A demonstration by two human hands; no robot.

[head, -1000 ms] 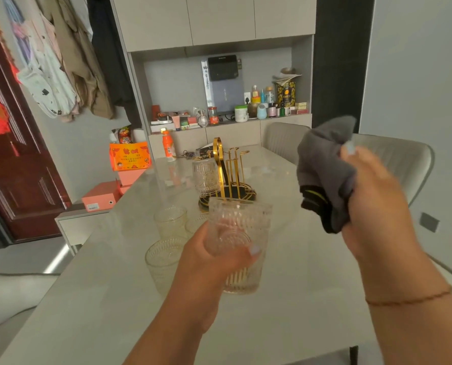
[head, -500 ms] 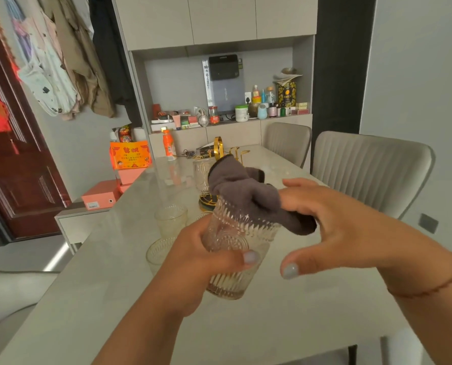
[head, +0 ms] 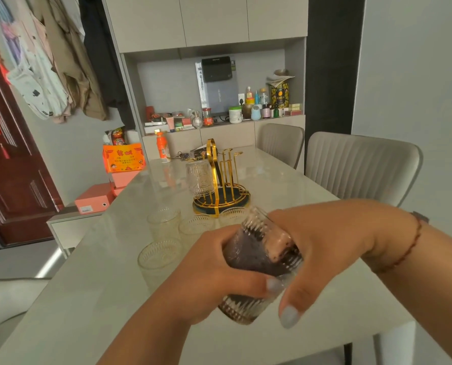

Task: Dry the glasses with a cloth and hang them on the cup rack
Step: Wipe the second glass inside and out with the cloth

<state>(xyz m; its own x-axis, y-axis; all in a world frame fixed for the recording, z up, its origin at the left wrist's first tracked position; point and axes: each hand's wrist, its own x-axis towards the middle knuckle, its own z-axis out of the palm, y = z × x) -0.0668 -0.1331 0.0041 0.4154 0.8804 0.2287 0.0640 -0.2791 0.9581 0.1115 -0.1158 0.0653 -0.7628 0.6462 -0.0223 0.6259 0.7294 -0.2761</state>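
Note:
My left hand (head: 206,280) grips a ribbed clear glass (head: 248,308) tilted above the table's near edge. The dark grey cloth (head: 251,255) is stuffed inside it and shows through the wall. My right hand (head: 333,241) has its fingers inside the glass's mouth on the cloth, with the thumb outside. The gold cup rack (head: 227,177) stands mid-table with one glass (head: 200,177) hung upside down on it. Several more glasses stand upright between the rack and my hands, such as two at the left (head: 164,223) (head: 157,259).
The pale table (head: 285,185) has two grey chairs (head: 359,167) on its right side. An orange bottle (head: 162,147) stands at the far end. Orange boxes (head: 122,158) are stacked off the table's left side. A cluttered shelf runs along the back wall.
My right hand brought the cloth down from the upper right and pushed it fully into the glass. My left hand tilted the glass toward the right hand.

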